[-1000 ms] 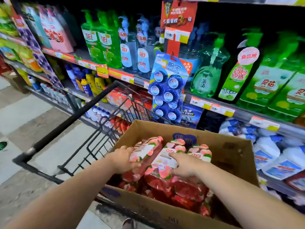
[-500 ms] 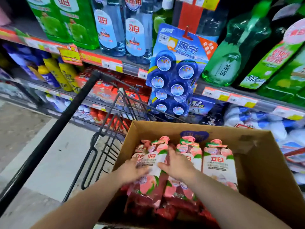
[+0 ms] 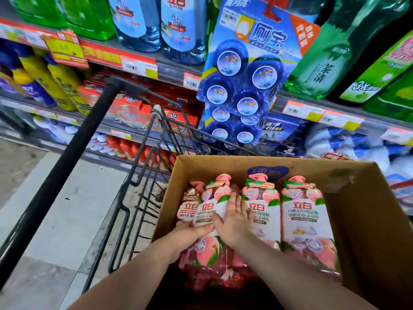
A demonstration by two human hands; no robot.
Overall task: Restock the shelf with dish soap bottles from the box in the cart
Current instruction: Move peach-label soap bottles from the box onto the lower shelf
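Note:
An open cardboard box [image 3: 366,211] sits in the black wire cart [image 3: 138,198] and holds several pink peach dish soap bottles standing in a row. My left hand [image 3: 190,236] grips the lower left side of one pink bottle [image 3: 212,211], second from the left. My right hand [image 3: 234,218] lies flat against that bottle's right side, fingers spread, between it and the neighbouring bottle [image 3: 261,211]. Another bottle [image 3: 301,220] stands further right. The shelf [image 3: 169,70] with green and blue soap bottles rises just behind the cart.
A hanging blue pack of toilet blocks [image 3: 241,81] dangles over the cart's far edge. The cart handle [image 3: 64,166] runs diagonally at left. Lower shelves hold yellow bottles [image 3: 55,83] and red boxes [image 3: 125,110]. Grey floor tiles [image 3: 67,209] lie to the left.
The view has moved closer to the box and shelf. Both hands have closed in on a single bottle, and the bottles in the box now stand more upright.

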